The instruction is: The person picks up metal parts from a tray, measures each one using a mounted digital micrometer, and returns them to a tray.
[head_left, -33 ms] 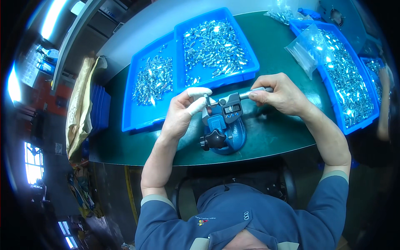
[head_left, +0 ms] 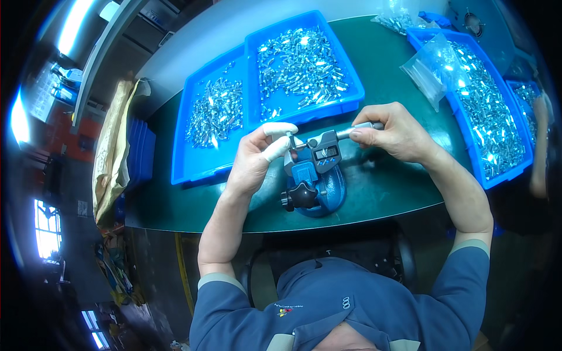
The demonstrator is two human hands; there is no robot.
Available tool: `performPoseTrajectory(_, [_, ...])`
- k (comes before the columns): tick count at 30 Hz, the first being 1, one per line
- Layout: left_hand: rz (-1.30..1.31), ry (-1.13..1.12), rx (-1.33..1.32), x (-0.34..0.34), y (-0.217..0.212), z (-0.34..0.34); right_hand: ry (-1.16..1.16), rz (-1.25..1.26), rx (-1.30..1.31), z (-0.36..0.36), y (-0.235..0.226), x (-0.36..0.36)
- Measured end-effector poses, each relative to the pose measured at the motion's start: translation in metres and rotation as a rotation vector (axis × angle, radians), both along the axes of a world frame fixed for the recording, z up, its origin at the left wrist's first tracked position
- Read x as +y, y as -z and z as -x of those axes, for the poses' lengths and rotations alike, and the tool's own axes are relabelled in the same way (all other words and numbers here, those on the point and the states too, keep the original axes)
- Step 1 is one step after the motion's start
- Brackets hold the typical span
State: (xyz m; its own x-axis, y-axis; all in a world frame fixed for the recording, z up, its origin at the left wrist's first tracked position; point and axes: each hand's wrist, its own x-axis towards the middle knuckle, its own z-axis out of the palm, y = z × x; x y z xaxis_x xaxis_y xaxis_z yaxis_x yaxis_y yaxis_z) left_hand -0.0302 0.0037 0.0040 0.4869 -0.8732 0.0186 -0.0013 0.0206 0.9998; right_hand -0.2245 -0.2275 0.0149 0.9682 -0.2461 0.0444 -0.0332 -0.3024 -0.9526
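Note:
A digital micrometer (head_left: 326, 153) is clamped in a blue stand (head_left: 329, 196) with a black star knob (head_left: 303, 196). My right hand (head_left: 393, 133) is closed on the micrometer's silver thimble (head_left: 366, 126), thumb against it. My left hand (head_left: 256, 155), with white covers on thumb and forefinger, pinches a small metal part (head_left: 291, 139) at the micrometer's measuring gap. The covered fingertips hide much of that part. Behind my hands stand two blue trays of small shiny metal parts, the left tray (head_left: 182, 155) and the middle tray (head_left: 357, 99).
A blue tray (head_left: 523, 165) of similar parts stands on the right, clear plastic bags (head_left: 430, 73) over its near side. Another person's arm (head_left: 540, 146) reaches to a smaller bin at the far right. Brown paper sacking (head_left: 111, 152) and stacked blue bins (head_left: 139, 151) border the green table's left end.

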Motion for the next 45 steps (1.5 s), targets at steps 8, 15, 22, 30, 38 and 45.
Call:
performPoseTrajectory(8, [-0.004, -0.023, -0.017, 0.001, 0.002, 0.002, 0.001, -0.015, 0.019, 0.0, 0.003, 0.002])
performPoseTrajectory(15, [0.02, -0.04, -0.001, -0.003, 0.004, 0.002, 0.021, -0.028, 0.058, -0.001, -0.007, 0.0])
performPoseTrajectory(22, [0.0, -0.044, -0.001, -0.001, 0.005, 0.003, 0.023, -0.059, 0.06, -0.002, 0.0, 0.002])
performPoseTrajectory(30, [-0.002, -0.047, 0.015, 0.0, 0.006, 0.008, 0.027, -0.051, 0.062, 0.002, 0.002, 0.002])
performPoseTrajectory(38, [-0.001, -0.023, 0.013, -0.002, -0.001, 0.001, 0.027, 0.004, 0.054, -0.007, 0.002, -0.003])
performPoseTrajectory(45, [0.137, -0.161, -0.07, -0.008, -0.003, -0.013, 0.064, 0.083, 0.024, -0.004, -0.006, -0.002])
